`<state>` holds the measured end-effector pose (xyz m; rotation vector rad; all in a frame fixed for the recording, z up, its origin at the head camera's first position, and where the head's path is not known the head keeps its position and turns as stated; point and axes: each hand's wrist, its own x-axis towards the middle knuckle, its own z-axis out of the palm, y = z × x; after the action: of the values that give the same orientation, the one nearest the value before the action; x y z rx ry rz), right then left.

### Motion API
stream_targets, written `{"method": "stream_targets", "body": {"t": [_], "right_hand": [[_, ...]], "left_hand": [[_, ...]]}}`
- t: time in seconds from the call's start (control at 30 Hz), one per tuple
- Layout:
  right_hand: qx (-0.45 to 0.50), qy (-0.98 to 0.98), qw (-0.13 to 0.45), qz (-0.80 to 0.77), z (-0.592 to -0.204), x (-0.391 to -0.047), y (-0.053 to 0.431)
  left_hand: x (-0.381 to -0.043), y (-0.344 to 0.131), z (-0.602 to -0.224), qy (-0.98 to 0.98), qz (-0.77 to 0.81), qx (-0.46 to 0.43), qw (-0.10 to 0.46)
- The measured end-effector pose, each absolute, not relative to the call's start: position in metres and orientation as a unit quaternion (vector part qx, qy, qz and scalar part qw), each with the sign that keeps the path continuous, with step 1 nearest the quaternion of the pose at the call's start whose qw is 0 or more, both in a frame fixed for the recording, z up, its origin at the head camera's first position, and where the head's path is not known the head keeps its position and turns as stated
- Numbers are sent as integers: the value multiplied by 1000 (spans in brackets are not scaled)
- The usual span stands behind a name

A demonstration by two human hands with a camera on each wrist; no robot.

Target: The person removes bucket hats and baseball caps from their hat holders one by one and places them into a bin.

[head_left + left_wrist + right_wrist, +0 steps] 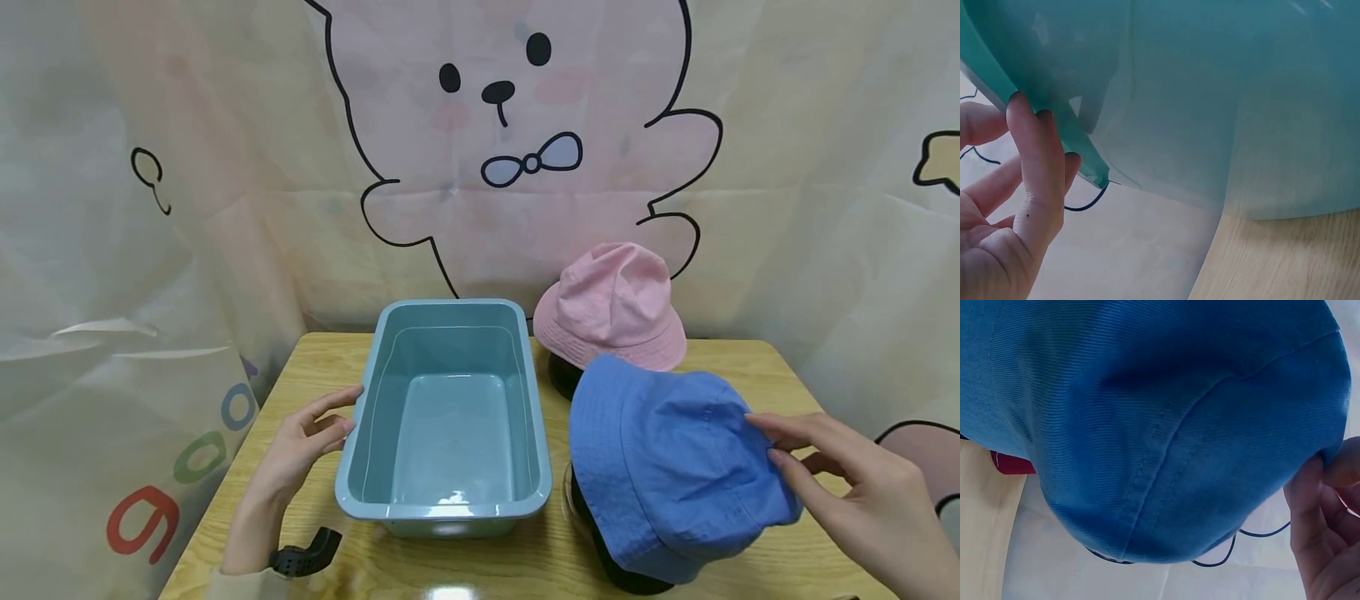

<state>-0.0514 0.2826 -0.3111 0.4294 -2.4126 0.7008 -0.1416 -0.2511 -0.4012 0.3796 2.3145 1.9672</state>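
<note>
Blue bucket hat (675,467) lies tilted on the right of the wooden table (757,362), over a black support I see only partly. Right hand (885,496): thumb and forefinger pinch its crown. Just behind, I note a pink bucket hat (615,304), brim down. Left of both, a blue-green plastic tub (442,510); left hand (292,454), fingers slightly bent, touches its rim. Bear-print backdrop (510,225) beyond.

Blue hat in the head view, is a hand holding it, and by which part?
Yes: the right hand pinches the blue hat by its crown, at the end away from the brim.
</note>
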Motion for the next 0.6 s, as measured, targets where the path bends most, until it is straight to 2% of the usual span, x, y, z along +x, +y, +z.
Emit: {"method": "stream_targets", "body": {"t": [0.3, 0.6], "right_hand": [[144, -911, 289, 255, -311, -52, 283], [187, -901, 299, 251, -303, -49, 281]], "left_hand": [[-141, -250, -402, 752, 647, 122, 39], [-142, -250, -405, 747, 652, 121, 37]]}}
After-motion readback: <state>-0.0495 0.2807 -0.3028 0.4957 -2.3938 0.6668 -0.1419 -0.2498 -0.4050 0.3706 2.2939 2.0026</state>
